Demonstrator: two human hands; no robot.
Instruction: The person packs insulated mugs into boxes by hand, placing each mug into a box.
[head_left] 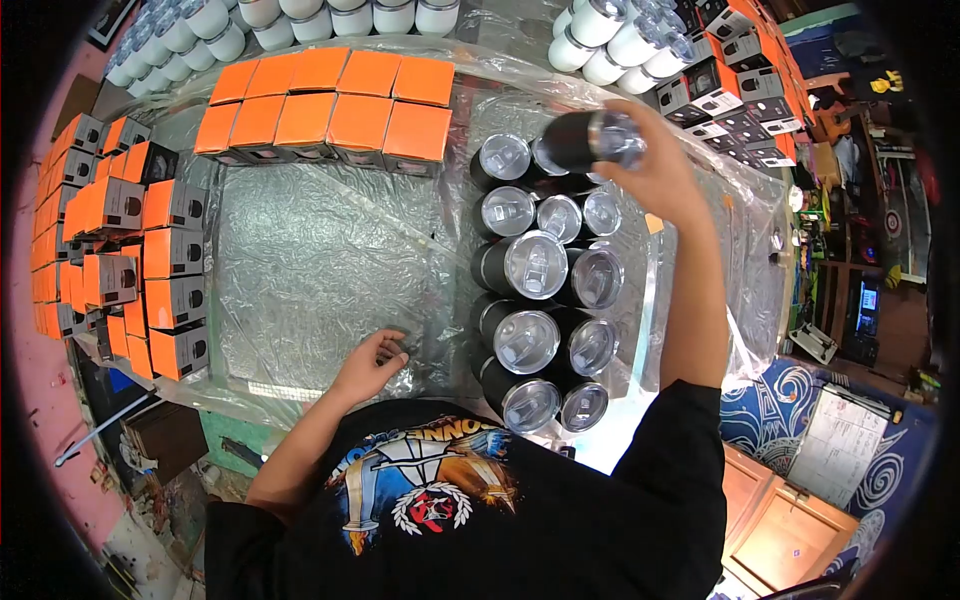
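My right hand [655, 165] is closed around the lid end of a black tumbler [570, 143] with a clear lid. It holds this tumbler tilted on its side above the far end of a double row of similar black tumblers [527, 342], which stand upright with clear lids on. The held one hides part of those beneath it. Low over the near side of the table, my left hand [372, 367] has its fingers loosely bent and apart, with nothing in them. Plastic sheeting [320, 260] covers the table around both hands.
Orange-topped boxes [325, 115] form two rows at the back, and more orange boxes [175, 250] are stacked at the left. White tumblers [630, 45] stand along the far side. Black and orange boxes [735, 85] fill the far right. A clipboard [838, 440] lies at the lower right.
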